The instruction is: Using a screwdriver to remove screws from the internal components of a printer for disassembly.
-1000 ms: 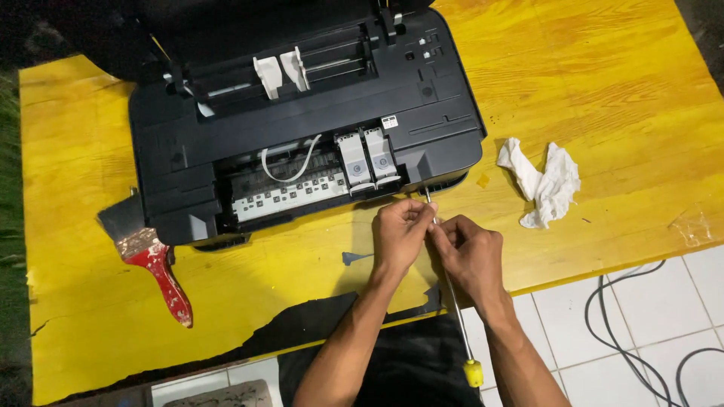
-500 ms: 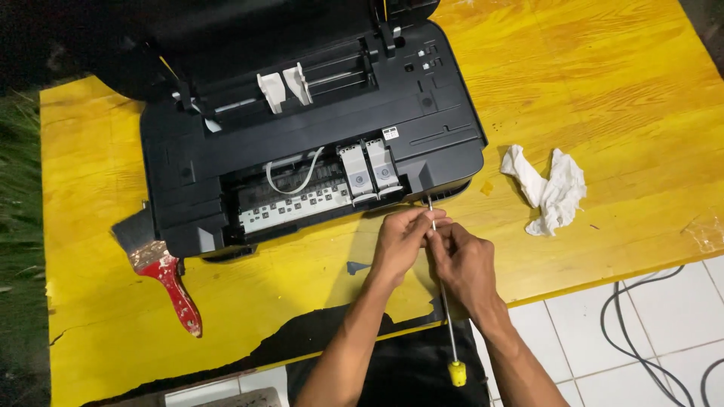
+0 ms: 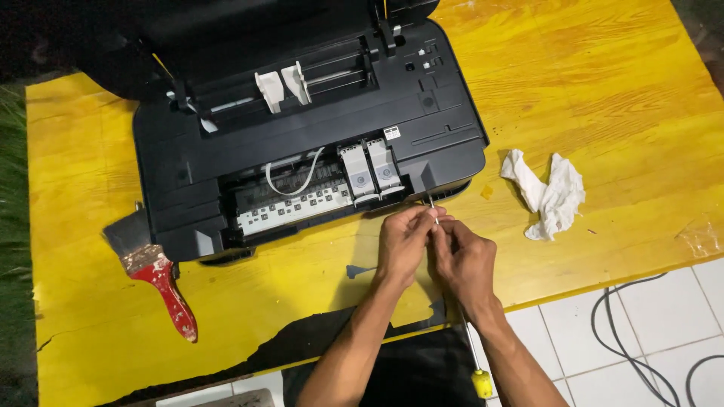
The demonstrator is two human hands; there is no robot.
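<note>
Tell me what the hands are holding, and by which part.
Both the left hand and right hand pinch a long screwdriver near its tip, not its yellow handle.

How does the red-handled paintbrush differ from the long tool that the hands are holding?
The paintbrush lies untouched on the yellow table, left of the printer; the long tool is gripped by the left hand and the right hand. The paintbrush is short and broad, with a red handle; the long tool is a thin rod with a yellow end.

- Printer [image 3: 302,128]: black, with white and grey cartridges [image 3: 369,172].
- Table [image 3: 603,98]: yellow, wood-grained.
- Paintbrush [image 3: 162,283] at left: red handle, dark bristles.
- Rag [image 3: 550,192] at right: white.
- Screwdriver [image 3: 473,354]: silver shaft, yellow handle.
- Floor [image 3: 648,354]: white tiles.
</note>
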